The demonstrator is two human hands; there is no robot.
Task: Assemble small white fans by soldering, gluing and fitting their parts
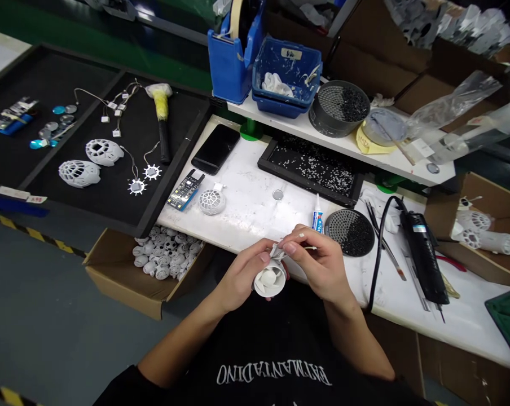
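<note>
The counter is white, the phone on it black. The tape dispenser and the stacked bins are blue, the hammer's wrapping yellow, the fan-like part white. Black and yellow stripes pattern the floor tape; white letters mark the black shirt.

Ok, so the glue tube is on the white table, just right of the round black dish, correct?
Not quite: the head view shows the glue tube on the white table, but just left of the round black dish.

Two hands — one phone, one mallet, one glue tube — two spiked discs
</note>
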